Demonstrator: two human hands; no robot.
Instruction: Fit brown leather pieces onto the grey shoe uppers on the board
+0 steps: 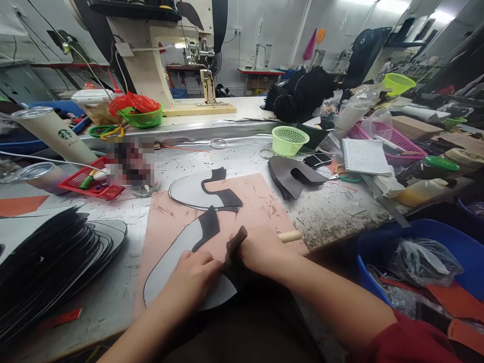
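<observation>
— Nearest the lens, low in the frame, both forearms reach in; the left hand [192, 275] lies flat on a grey shoe-upper piece with a dark suede edge [177, 267], fingers together and pressed down on it.

— And the right hand [260, 252]?

— Its fingers are clamped round a tool with a pale wooden handle [290, 236], whose end pokes out toward the right; a dark flap of the suede [236, 242] stands up just at its knuckles.

— Where does the piece lie?

— On the pink cutting mat [260, 201] in the lower centre, on the scuffed grey table [333, 212]. Its long axis runs from lower left up to the right, toward the right hand, so the raised dark end sits between the two hands, touching the right one.

— Anything else close?

— A second grey-and-black upper piece [196, 191] higher on the mat, a stack of dark cut pieces [49, 262] at lower left, a folded dark leather piece [291, 176] to the right.
</observation>
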